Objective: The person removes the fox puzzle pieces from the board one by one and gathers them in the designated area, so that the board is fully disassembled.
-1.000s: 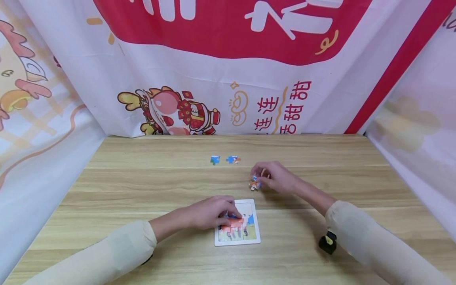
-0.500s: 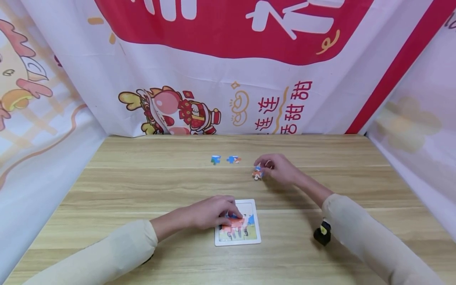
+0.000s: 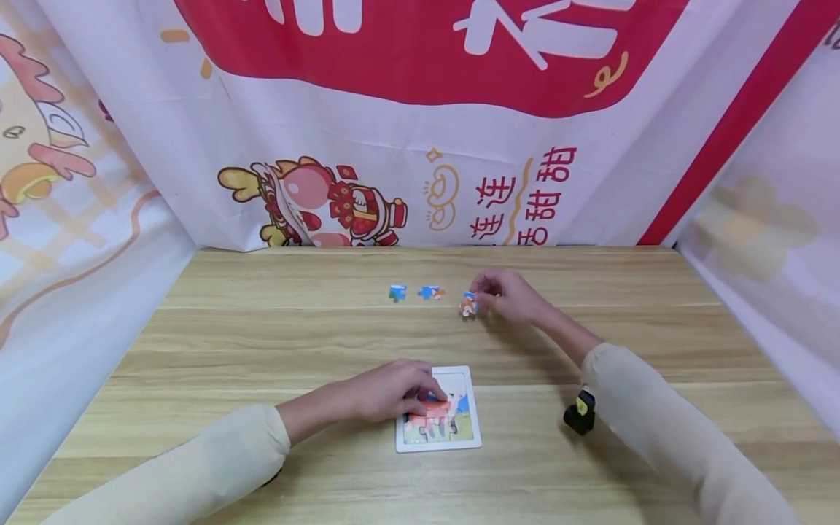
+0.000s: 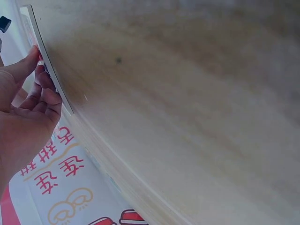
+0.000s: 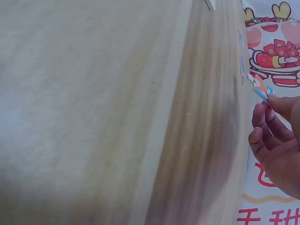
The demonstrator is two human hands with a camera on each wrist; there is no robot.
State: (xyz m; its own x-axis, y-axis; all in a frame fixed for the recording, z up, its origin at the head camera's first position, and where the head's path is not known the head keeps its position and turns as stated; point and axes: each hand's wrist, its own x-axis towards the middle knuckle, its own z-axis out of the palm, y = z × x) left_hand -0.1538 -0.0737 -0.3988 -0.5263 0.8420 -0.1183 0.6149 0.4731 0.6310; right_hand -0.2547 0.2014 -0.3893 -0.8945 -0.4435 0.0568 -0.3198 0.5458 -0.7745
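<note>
A white-framed jigsaw puzzle (image 3: 438, 447) lies on the table, its fitted pieces showing a pinkish-red animal. My left hand (image 3: 397, 390) rests over the puzzle's left side, thumb and fingertips on the picture and covering part of it. In the left wrist view, the thumb (image 4: 29, 64) meets the face of the puzzle close to its edge. Farther back on the right, my right hand (image 3: 515, 297) pinches a puzzle piece (image 3: 468, 306), orange, white and blue, between thumb and fingers. The right wrist view shows that piece (image 5: 259, 86) held tilted at the fingertips.
Two loose puzzle pieces lie toward the back: a blue and green one (image 3: 397, 293) and a blue one with orange (image 3: 429, 293). A black device (image 3: 580, 413) hangs at the right wrist. A printed cloth (image 3: 407, 124) hangs behind the table (image 3: 262, 335).
My right hand has moved away toward the back of the table with the pinched puzzle piece, ending near the two loose pieces. The left hand has stayed on the puzzle.
</note>
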